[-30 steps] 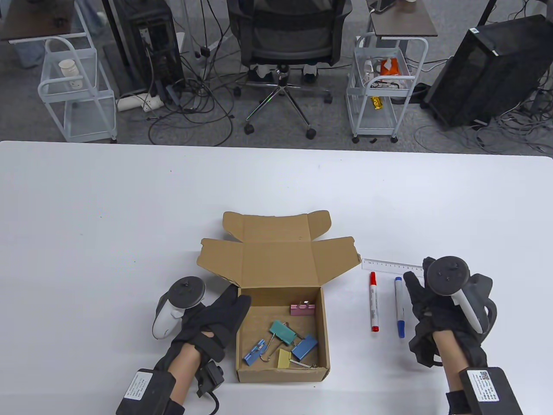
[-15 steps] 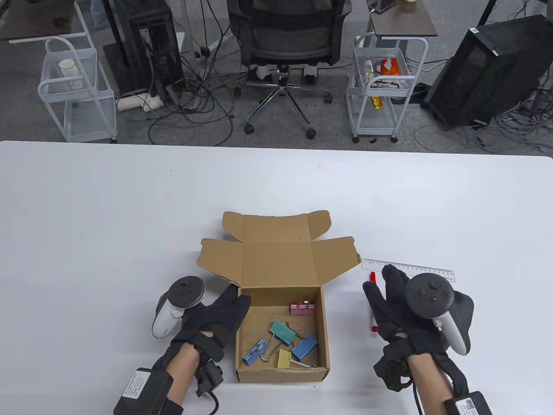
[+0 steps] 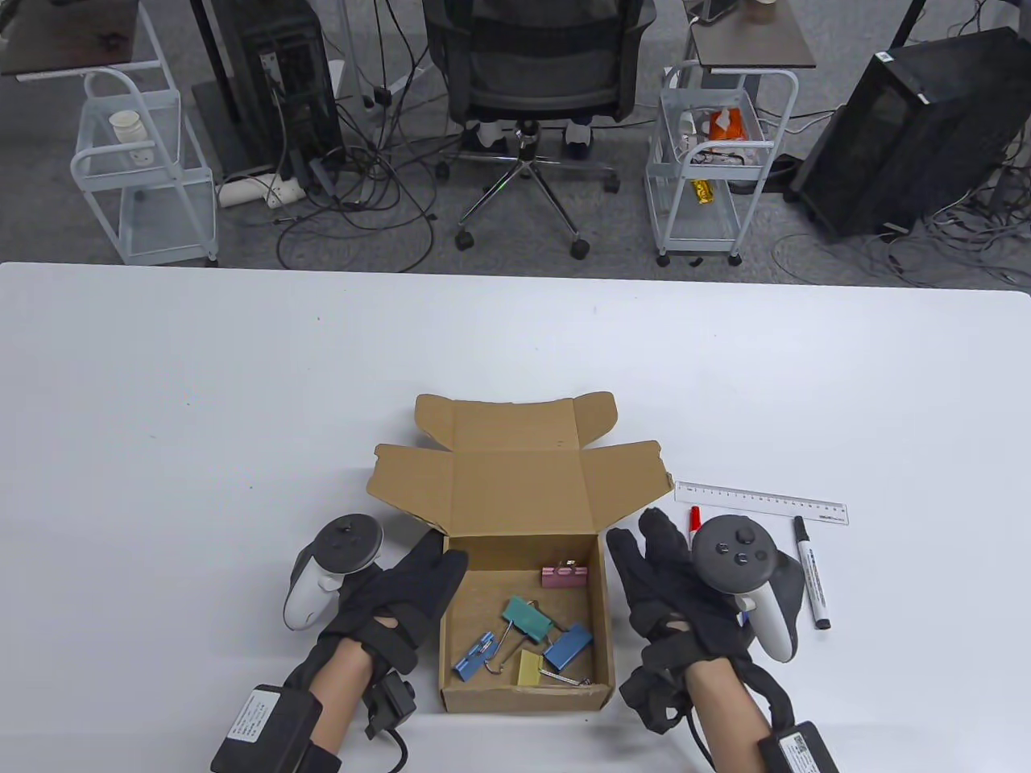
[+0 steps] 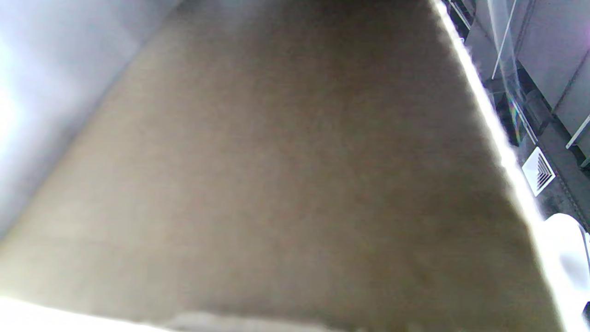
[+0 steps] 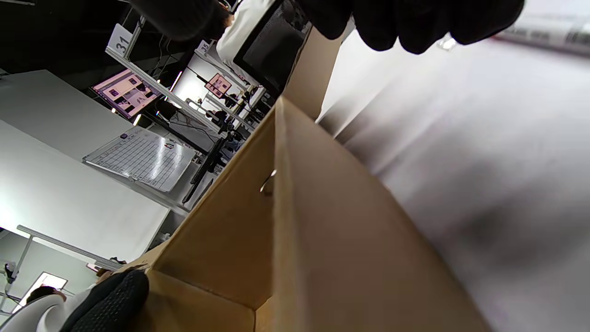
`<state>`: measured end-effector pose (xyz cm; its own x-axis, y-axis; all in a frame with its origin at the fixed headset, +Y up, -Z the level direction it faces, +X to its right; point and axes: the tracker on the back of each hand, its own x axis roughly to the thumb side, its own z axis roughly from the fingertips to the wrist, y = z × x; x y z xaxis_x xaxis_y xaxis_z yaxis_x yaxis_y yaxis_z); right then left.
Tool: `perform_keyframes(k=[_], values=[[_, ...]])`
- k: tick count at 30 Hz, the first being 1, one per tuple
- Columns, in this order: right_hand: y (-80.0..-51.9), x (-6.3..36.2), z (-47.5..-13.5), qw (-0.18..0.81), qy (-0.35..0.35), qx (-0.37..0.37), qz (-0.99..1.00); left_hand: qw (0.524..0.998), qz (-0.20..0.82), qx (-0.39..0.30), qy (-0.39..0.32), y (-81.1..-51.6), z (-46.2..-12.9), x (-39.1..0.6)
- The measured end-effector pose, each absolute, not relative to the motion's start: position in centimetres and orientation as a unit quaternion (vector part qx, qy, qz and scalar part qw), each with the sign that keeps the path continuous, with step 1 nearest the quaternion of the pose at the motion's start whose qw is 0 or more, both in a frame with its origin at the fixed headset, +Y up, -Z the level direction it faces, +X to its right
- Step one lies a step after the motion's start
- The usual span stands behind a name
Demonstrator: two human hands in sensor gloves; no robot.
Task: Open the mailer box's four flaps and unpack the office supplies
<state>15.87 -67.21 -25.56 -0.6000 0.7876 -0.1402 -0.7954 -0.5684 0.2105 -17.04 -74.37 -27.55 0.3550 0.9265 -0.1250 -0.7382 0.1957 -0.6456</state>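
The brown mailer box [image 3: 523, 699] sits open at the table's front centre with its lid and flaps [image 3: 515, 479] folded back. Several coloured binder clips lie inside: pink [image 3: 564, 574], teal [image 3: 527, 618], blue [image 3: 568, 646] and yellow [image 3: 529, 667]. My left hand [image 3: 419, 584] rests with fingers extended against the box's left wall, which fills the left wrist view [image 4: 276, 184]. My right hand [image 3: 656, 564] is open and empty, fingers spread, just right of the box's right wall [image 5: 332, 240]. My right fingertips [image 5: 405, 23] hang above the table.
A clear ruler [image 3: 761, 501], a red marker [image 3: 695, 519] partly under my right hand, and a black marker [image 3: 812, 573] lie right of the box. The white table [image 3: 242, 386] stretches wide behind and to the left. Carts and a chair stand beyond its far edge.
My right hand has moved left from the markers to the box's right side, uncovering the black marker lying on the table. The blue marker is now hidden under it. My left hand has not moved.
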Motion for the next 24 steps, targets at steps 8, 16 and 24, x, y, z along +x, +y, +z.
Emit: perform_keyframes(k=[8, 16, 24], values=[[-68.8, 13.7, -26.0, 0.474, 0.164, -0.018, 0.865, 0.759, 0.548, -0.319, -0.148, -74.4, -27.5, -17.0], [-69.8, 13.3, -25.8, 0.496, 0.167, -0.022, 0.852, 0.759, 0.548, -0.319, -0.148, -74.4, -27.5, -17.0], [-71.1, 13.8, -25.6, 0.547, 0.172, -0.027, 0.819, 0.759, 0.548, -0.319, -0.148, -74.4, -27.5, -17.0]])
